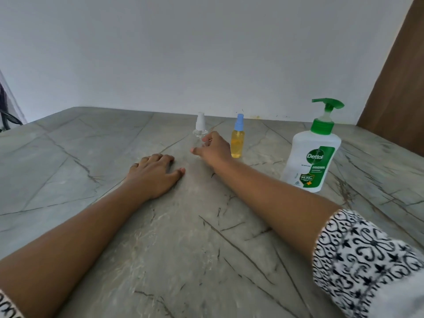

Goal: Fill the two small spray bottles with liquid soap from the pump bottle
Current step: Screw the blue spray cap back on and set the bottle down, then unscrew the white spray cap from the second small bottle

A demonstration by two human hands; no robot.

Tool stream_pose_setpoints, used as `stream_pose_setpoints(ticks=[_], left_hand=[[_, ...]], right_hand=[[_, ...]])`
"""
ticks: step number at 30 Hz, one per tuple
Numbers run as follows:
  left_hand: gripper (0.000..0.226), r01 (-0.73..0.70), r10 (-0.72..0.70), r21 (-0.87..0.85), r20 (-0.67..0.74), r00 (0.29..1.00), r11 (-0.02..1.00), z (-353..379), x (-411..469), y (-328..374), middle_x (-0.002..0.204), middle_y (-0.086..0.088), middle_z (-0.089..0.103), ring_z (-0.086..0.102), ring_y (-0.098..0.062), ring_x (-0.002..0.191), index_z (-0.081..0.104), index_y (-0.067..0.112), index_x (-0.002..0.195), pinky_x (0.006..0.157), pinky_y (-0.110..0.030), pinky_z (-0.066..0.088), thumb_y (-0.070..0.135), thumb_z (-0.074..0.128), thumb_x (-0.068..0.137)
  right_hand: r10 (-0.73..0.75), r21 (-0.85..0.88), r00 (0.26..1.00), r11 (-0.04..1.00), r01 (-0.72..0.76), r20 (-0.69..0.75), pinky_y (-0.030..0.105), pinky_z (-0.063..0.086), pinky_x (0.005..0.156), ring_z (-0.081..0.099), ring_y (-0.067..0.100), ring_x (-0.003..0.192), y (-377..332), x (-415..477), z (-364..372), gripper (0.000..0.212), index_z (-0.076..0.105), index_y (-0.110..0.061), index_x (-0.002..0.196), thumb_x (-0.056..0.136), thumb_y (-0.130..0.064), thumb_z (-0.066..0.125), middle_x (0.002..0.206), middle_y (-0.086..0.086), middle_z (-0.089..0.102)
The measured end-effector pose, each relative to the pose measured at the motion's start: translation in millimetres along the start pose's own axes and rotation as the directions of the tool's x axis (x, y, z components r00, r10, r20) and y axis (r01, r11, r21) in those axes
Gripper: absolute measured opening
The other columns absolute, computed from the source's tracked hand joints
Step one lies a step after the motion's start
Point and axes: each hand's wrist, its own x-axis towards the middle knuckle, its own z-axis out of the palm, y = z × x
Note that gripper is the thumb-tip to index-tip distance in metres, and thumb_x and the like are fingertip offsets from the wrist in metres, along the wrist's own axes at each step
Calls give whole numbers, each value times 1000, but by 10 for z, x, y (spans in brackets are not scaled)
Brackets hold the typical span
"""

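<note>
A clear spray bottle with a white cap (199, 127) stands near the middle of the table, its lower body partly hidden by my right hand (213, 148), whose fingers curl around it. Just to its right stands a second small spray bottle (238, 140) with a blue cap and yellow liquid inside. A white pump bottle with a green pump and green label (313, 154) stands farther right. My left hand (153, 172) rests on the tabletop, fingers slightly curled, holding nothing.
The grey veined stone table (114, 226) runs back to a plain white wall. A brown wooden panel (399, 92) rises at the right edge. Dark cables (6, 118) show at the far left.
</note>
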Motion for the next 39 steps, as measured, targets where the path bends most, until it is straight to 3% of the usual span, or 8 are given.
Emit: stream_pose_setpoints(ticks=[4, 9, 13, 20, 22, 26, 30, 39], left_hand=[[57, 53, -53, -2, 12, 999, 999, -19, 41, -110, 148, -6, 31, 28, -29, 134, 33, 25, 139, 106, -43, 26, 57, 33, 92], [56, -28, 28, -40, 1, 1000, 999, 37, -87, 154, 146, -8, 34, 30, -28, 133, 37, 23, 137, 106, -41, 27, 55, 37, 91], [46, -167, 161, -217, -48, 986, 962, 14, -278, 448, 140, -1, 43, 37, -22, 128, 48, 28, 128, 103, -38, 30, 53, 44, 90], [33, -335, 386, -789, -135, 912, 516, -79, -745, 1133, 108, 25, 64, 54, 7, 107, 59, 38, 110, 87, -12, 38, 51, 48, 82], [35, -328, 417, -835, -132, 899, 442, -59, -798, 1256, 108, 21, 66, 57, 3, 106, 59, 34, 112, 91, -17, 41, 49, 62, 80], [43, -319, 338, -838, -174, 925, 442, 11, -824, 1368, 99, 11, 70, 64, -4, 96, 63, 26, 109, 89, -28, 47, 40, 74, 70], [42, -305, 296, -850, -187, 937, 429, 17, -828, 1386, 94, 10, 72, 65, -4, 91, 66, 27, 103, 79, -19, 49, 38, 75, 64], [47, -300, 305, -846, -173, 936, 440, 24, -817, 1397, 93, 8, 72, 67, -4, 85, 65, 28, 107, 71, -14, 51, 41, 73, 62]], right_hand=[[-80, -23, 990, 996, 84, 117, 34, 50, 83, 61, 20, 96, 6, -414, -95, 42, 53, -10, 102, 74, -27, 79, 99, 4, 61], [-118, -33, 972, 991, 127, 205, 10, 43, 64, 55, -4, 77, 160, -1008, -680, 41, 52, -18, 101, 74, -31, 79, 98, -5, 61], [-118, -71, 973, 988, 135, 199, 14, 47, 72, 60, 7, 88, 292, -1260, -1024, 45, 53, -20, 104, 71, -34, 81, 100, -4, 64], [-130, -132, 970, 978, 159, 205, 24, 52, 79, 63, 9, 89, 399, -1480, -1433, 50, 54, -19, 107, 69, -35, 81, 98, -6, 65], [-144, -155, 969, 972, 177, 202, 24, 51, 75, 62, 10, 85, 393, -1505, -1482, 48, 54, -19, 105, 69, -36, 81, 94, -6, 64], [-140, -218, 959, 956, 196, 246, 32, 54, 80, 62, 12, 88, 386, -1499, -1537, 53, 57, -19, 110, 67, -37, 83, 97, -5, 65], [-103, -199, 948, 965, 168, 302, 20, 49, 86, 57, 3, 99, 289, -1520, -1761, 71, 51, -23, 126, 64, -40, 83, 109, -12, 60], [-270, -19, 962, 963, 269, -44, 7, 42, 55, 51, -4, 61, 177, -1481, -1608, 32, 60, -19, 85, 68, -36, 81, 73, -9, 60]])
